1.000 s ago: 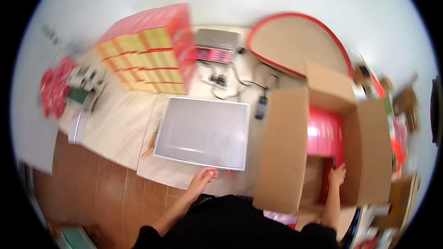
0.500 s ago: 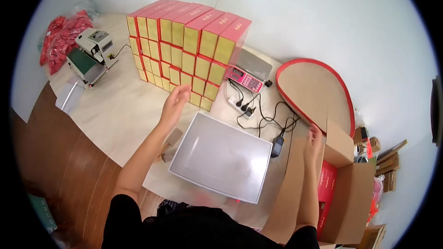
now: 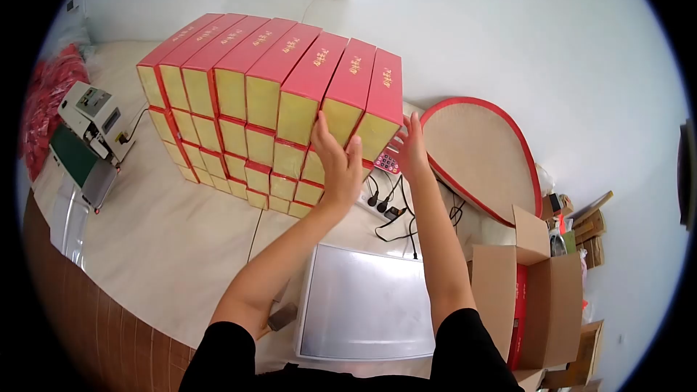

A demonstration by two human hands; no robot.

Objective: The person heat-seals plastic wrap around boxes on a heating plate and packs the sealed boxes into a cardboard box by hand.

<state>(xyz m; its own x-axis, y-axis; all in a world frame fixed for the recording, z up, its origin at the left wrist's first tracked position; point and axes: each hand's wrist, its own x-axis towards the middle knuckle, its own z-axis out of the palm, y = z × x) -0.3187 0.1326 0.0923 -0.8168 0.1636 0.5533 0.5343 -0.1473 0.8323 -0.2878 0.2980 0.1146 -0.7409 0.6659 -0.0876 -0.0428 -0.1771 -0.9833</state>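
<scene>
Red and gold boxes [image 3: 298,112] are stacked in several columns on the pale table, their gold ends facing me. My left hand [image 3: 340,167] lies against the gold ends near the right part of the stack, its fingers apart and pointing up. On the stack's right side is my right hand [image 3: 414,149], fingers extended upward beside the rightmost top box [image 3: 383,94]. Whether it touches that box I cannot tell. Below my forearms sits a silver flat-topped platform [image 3: 370,305].
A white and green machine [image 3: 91,138] stands at the left near red packets [image 3: 54,101]. Behind my right hand are a pink keypad device [image 3: 388,161], black cables [image 3: 403,225] and a red-rimmed tan panel [image 3: 479,152]. An open cardboard box [image 3: 563,305] is at the lower right.
Both hands have moved to the right part of the stack, the right one coming up from near the cardboard box. The view has shifted closer to the stack.
</scene>
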